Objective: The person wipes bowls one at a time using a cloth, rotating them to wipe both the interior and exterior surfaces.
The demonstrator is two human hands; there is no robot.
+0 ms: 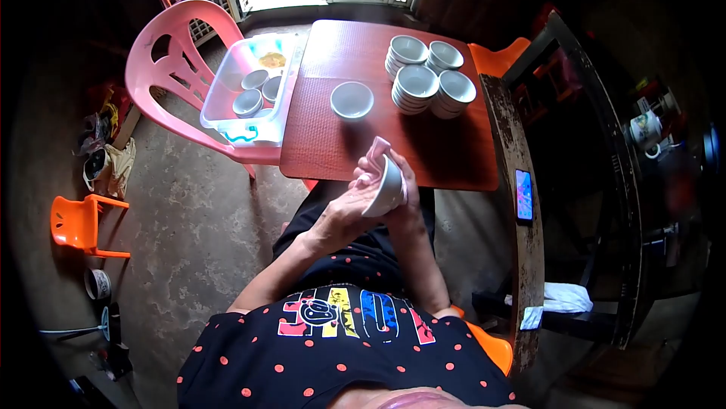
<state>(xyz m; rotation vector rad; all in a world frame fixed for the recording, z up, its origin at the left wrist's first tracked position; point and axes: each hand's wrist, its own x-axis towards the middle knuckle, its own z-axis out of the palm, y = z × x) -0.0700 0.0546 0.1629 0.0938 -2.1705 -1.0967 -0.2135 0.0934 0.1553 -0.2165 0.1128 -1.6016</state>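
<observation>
I observe both hands together: the left hand (349, 206) and the right hand (409, 182) are clamped on a tilted bowl (389, 188). A pink cloth (380, 146) projects above the fingers. The bowl is positioned at the near edge of the table (321, 140). Beyond it, I locate an upright bowl (352, 100), with bowl stacks (416, 90) to the right.
</observation>
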